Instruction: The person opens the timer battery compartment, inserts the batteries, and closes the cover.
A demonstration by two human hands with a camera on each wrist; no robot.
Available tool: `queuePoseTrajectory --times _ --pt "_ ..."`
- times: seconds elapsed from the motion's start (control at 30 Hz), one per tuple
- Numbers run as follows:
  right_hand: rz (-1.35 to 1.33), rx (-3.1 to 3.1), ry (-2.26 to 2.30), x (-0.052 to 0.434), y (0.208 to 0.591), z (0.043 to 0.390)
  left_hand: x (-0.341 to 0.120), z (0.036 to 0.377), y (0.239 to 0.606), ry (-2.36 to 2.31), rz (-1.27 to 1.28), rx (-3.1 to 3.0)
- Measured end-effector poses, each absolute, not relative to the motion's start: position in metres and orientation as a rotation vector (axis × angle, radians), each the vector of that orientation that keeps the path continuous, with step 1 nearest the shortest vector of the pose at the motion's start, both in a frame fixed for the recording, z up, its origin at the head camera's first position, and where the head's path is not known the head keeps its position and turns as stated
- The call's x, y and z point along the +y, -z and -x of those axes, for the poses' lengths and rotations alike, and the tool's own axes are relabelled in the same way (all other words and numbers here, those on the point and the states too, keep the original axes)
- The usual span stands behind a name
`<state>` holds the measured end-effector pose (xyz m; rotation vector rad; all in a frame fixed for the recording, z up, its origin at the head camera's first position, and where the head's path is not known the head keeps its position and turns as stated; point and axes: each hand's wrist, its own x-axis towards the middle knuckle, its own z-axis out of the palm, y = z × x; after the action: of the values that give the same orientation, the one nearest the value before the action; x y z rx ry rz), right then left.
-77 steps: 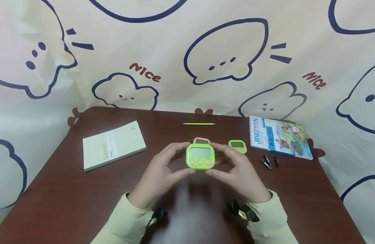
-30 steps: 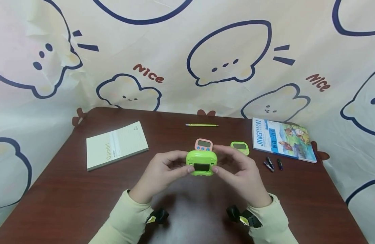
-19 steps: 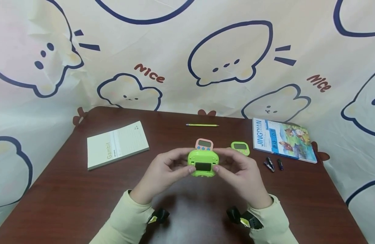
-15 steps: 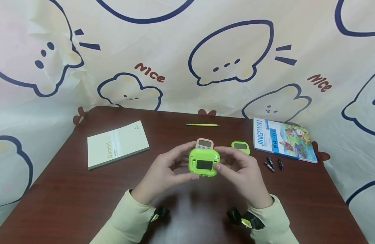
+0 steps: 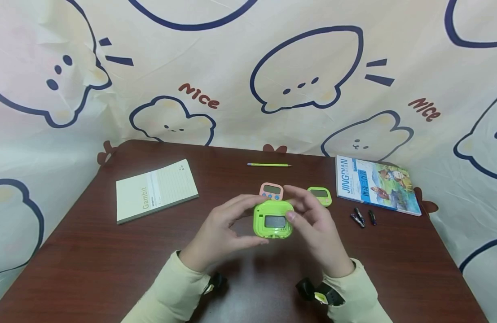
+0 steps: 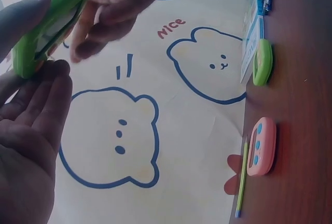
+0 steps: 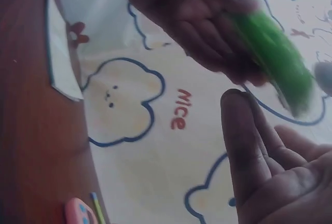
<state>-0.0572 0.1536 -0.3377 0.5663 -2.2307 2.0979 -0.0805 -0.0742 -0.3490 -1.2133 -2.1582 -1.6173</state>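
A green digital timer (image 5: 273, 220) is held above the table with its back, which has a grey rectangular panel, towards the head camera. My left hand (image 5: 222, 229) holds it by its upper and lower edges between fingers and thumb; the left wrist view shows the timer (image 6: 33, 47) in that grip. My right hand (image 5: 318, 229) touches the timer's right side with the thumb, while its fingers stand apart from it, as the right wrist view shows. Behind the held timer, a pink timer (image 5: 271, 190) and another green timer (image 5: 321, 195) are on the table.
On the brown table (image 5: 151, 269), a pale notebook (image 5: 157, 190) lies left and a colourful book (image 5: 378, 185) lies right. A yellow-green pencil (image 5: 269, 164) lies near the back edge. Several small dark cylinders like batteries (image 5: 358, 219) lie by the book. A patterned sheet surrounds the table.
The timer has turned from its buttoned front to its back. My left thumb has shifted from its back to the lower edge. The right fingers have spread away from it.
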Motion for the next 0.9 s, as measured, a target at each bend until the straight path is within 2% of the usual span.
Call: queuePoseTrajectory --times 0.23,0.67,0.9 --pt "-0.627 -2.186 -1.979 0.136 0.347 0.053 -0.068 0.079 0.351 1.523 1.275 -2.112" --pt "-0.437 -2.051 -1.944 0.123 0.352 0.046 -0.066 0.074 0.347 1.463 1.276 -2.133" --pt "-0.417 -2.104 -1.853 0.124 0.352 0.047 -0.067 0.076 0.349 1.491 1.256 -2.155"
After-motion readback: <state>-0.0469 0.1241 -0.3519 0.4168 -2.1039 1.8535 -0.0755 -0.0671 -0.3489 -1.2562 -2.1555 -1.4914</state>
